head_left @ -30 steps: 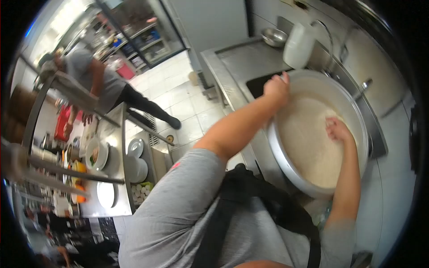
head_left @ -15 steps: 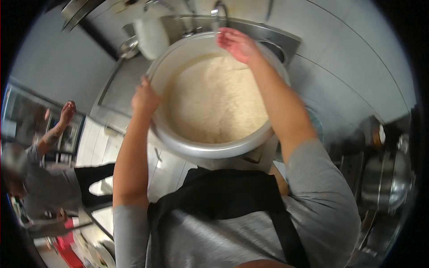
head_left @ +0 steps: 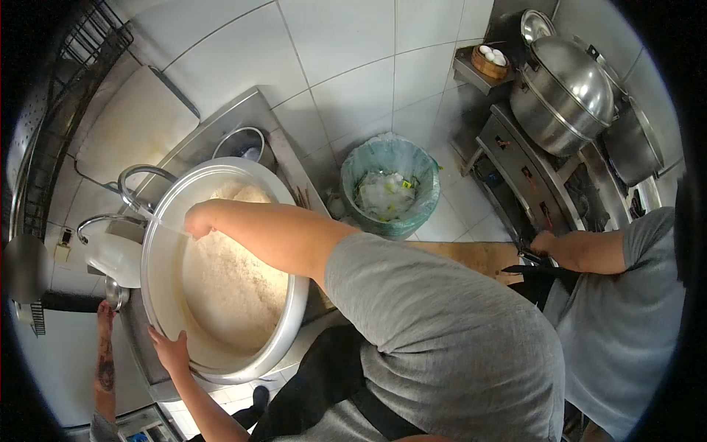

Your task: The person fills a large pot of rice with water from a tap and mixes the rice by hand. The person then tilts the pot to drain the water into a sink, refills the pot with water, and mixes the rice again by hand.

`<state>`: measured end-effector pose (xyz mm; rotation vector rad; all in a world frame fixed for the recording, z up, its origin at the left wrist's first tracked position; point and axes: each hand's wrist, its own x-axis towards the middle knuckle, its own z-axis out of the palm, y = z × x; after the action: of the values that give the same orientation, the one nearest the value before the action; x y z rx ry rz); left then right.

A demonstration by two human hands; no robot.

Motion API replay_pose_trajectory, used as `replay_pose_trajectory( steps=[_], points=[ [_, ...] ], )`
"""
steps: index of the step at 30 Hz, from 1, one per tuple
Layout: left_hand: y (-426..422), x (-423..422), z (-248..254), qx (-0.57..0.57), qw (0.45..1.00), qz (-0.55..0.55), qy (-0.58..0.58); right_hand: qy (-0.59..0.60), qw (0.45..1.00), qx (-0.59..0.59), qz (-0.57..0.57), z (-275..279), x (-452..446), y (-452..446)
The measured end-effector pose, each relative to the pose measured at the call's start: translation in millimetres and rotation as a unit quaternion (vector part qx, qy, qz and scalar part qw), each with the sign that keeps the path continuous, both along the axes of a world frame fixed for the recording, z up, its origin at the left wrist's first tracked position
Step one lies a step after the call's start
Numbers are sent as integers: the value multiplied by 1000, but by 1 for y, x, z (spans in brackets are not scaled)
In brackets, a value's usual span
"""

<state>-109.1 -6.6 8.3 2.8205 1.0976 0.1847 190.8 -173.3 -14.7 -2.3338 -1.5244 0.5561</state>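
Note:
A large, wide, pale metal pot (head_left: 158, 295) stands at the sink, with pale grains that look like rice (head_left: 236, 287) lying under cloudy liquid. My left hand (head_left: 171, 352) grips the pot's near-left rim, its thumb and fingers around the edge. Over the far part of the pot is my right hand (head_left: 199, 221), just above the contents and close to a curved faucet (head_left: 129, 177). From the faucet's end a thin clear stream appears to run toward this hand. The right hand's fingers point down and are mostly hidden, so their pose is unclear.
A white jug (head_left: 114, 258) and a metal bowl (head_left: 116, 293), touched by another person's hand (head_left: 105, 313), are left of the pot. A green-lined bin (head_left: 390, 191) stands beyond it. At right, a co-worker's hand (head_left: 543, 241) is at the stove, below a big steamer pot (head_left: 563, 96).
The view has swung to the right, bringing the bin and stove into sight. My right hand has turned from a flat, raised pose to fingers down over the pot. My left hand stays on the rim.

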Motion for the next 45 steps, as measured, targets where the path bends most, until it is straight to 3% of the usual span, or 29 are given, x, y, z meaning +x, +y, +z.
replay_pose_trajectory(
  steps=[5, 7, 8, 9, 10, 15, 25, 31, 35, 38, 41, 43, 45],
  points=[
    [6, -9, -5, 10, 999, -36, -30, 74, 995, 44, -54, -31, 12, 18],
    [7, -10, -9, 12, 999, -24, -26, 159, 975, 155, -26, -92, 45, 33],
    [-6, -8, 1, -3, 1000, 1, -30, 192, 976, 83, -60, -38, 16, 6],
    [-5, -8, -2, 30, 999, -12, -21, 248, 963, 49, -90, -12, 3, -11],
    [-1, -6, -4, 19, 999, 31, 17, 227, 968, 28, -101, 8, -12, -23],
    [-16, 1, 13, 12, 992, 83, 93, 198, 975, -24, -98, 8, -11, -19],
    [-12, 1, 3, 27, 994, 89, 62, 201, 973, -24, -114, 1, -5, -16],
    [-15, -4, 17, -27, 995, 97, -23, 300, 942, 65, -134, 5, -8, -20],
    [-1, -2, 9, -67, 989, 131, -31, 531, 811, 157, -189, -2, -15, -10],
    [2, -4, 6, -83, 985, 145, -50, 597, 720, 194, -295, -11, -5, 16],
    [-1, -5, 9, -89, 984, 141, -69, 756, 503, 288, -304, -32, 15, 64],
    [-1, -8, 8, -94, 983, 138, -75, 817, 433, 350, -149, -28, 8, 79],
    [3, -8, 4, -103, 982, 138, -83, 872, 334, 339, -111, -4, 5, 77]
  ],
)
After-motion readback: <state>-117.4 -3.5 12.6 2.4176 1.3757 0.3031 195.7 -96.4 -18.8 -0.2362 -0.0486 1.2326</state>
